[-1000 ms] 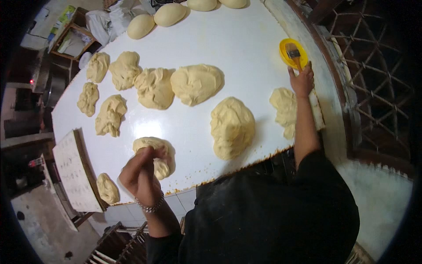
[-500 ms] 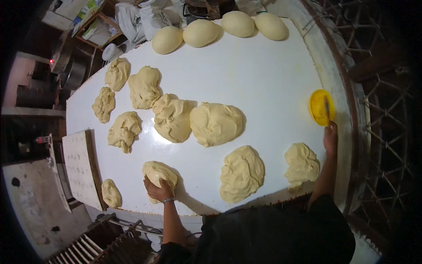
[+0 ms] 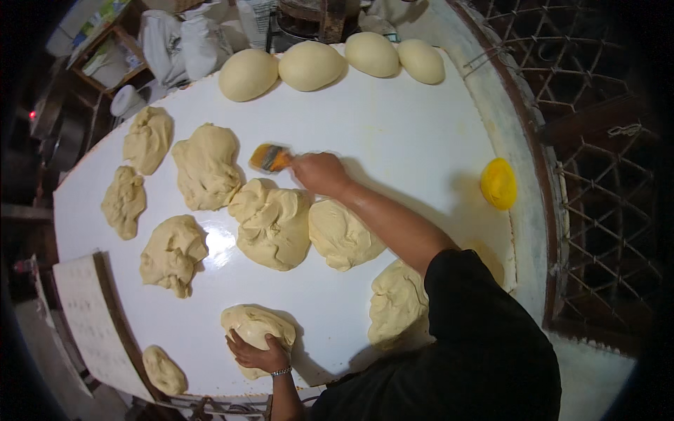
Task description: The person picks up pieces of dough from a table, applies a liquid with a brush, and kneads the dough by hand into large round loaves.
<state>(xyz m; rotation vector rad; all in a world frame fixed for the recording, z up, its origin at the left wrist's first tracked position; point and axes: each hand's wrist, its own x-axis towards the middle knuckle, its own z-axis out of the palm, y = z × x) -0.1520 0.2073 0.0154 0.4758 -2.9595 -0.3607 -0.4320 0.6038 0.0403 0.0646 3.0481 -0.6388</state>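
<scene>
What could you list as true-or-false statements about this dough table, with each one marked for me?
1. The right hand holds a brush. True.
2. The left hand is raised clear of everything. False: it rests on a lump of dough.
3. The brush lies in the yellow bowl. False: the bowl sits apart, near the table's right edge.
4. Four smooth dough balls line the far edge. True.
5. All the dough is smooth and round. False: several lumps are rough and uneven.
</scene>
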